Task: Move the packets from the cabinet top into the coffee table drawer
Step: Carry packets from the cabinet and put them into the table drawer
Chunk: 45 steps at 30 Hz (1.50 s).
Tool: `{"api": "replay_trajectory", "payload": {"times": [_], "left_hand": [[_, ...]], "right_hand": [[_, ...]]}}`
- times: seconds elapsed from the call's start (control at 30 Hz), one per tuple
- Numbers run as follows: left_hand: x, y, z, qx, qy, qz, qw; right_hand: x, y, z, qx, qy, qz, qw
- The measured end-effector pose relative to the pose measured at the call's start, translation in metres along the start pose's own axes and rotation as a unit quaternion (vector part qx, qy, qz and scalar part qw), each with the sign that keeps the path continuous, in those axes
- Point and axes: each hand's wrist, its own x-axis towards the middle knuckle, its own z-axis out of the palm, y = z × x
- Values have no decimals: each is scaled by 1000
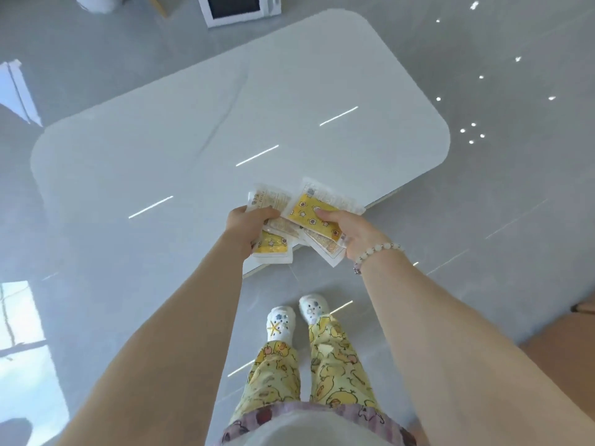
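The packets (309, 217) are a fanned bundle of clear-edged sachets, some printed yellow with small stars, others pale with fine print too small to read. They are held in the air between both hands, above the near edge of the bench (225, 133) and close to its near right corner. The bottom ends of the lowest packets hang past that edge, over the floor (483, 204).

The left hand (249, 228) is clamped on the left part of the bundle: its thumb lies across the top of a pale packet and the fingers curl underneath, with a yellow packet sticking out below the palm. The right hand (349, 235) is clamped on the right part, thumb pressed on the large yellow starred packet on top, fingers wrapped under the stack. A bead bracelet (376, 251) circles the right wrist. The two hands are near each other, with the middle of the bundle showing between them.

The bench is a white, glossy slab with rounded corners, set at a slant across the view, and its top reflects thin light bars. No drawer can be made out from this angle. The floor is shiny grey tile. A white box with a dark screen (238, 8) stands beyond the far edge of the bench. Below the hands are the person's yellow duck-print trousers (335, 365) and white clogs (280, 321).
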Motion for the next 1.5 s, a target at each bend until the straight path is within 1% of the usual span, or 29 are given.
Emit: {"api": "replay_trajectory", "payload": {"times": [0.13,0.2,0.33,0.4,0.57,0.77,0.87,0.97,1.1,1.17,1.23,1.3,1.33,1.37,1.4,1.43,1.47,1.5], "left_hand": [[30,-14,-2,-31,18,-31,999],[47,-20,-9,-31,38,-41,998],[85,-41,-26,-61,73,-64,993],[99,-50,-26,-74,83,-70,991],[138,-80,-9,-105,75,-93,987],[165,-92,0,-169,80,-89,978],[168,-94,-1,-168,78,-89,979],[166,-97,-8,-173,79,-87,978],[163,-95,-15,-172,75,-71,980],[161,-93,-19,-178,79,-59,979],[157,-92,-23,-182,74,-49,979],[153,-93,-28,-179,69,-43,980],[151,-95,-30,-180,68,-39,980],[150,-96,-32,-181,67,-36,980],[150,-98,-34,-183,67,-32,980],[150,-99,-35,-184,67,-30,980],[151,-100,-35,-185,68,-27,980],[152,-102,-36,-186,67,-23,980]], "right_hand": [[52,-9,-3,-4,0,19,1000],[91,-11,-7,2,19,12,1000],[164,-9,-6,-43,56,26,997],[190,-9,3,-70,53,28,996],[252,5,33,-145,26,-10,989],[281,24,43,-233,51,-72,969],[281,25,40,-308,65,-134,940],[283,27,38,-398,103,-185,892],[286,29,40,-493,161,-221,826],[285,31,41,-516,187,-249,798],[281,34,36,-477,222,-302,795],[273,44,18,-376,302,-355,801],[267,55,4,-322,352,-362,801],[261,68,-11,-287,396,-341,803],[255,84,-24,-277,425,-292,811],[251,100,-34,-297,433,-228,820],[248,115,-41,-354,411,-170,823],[247,128,-43,-436,361,-139,812]]}}
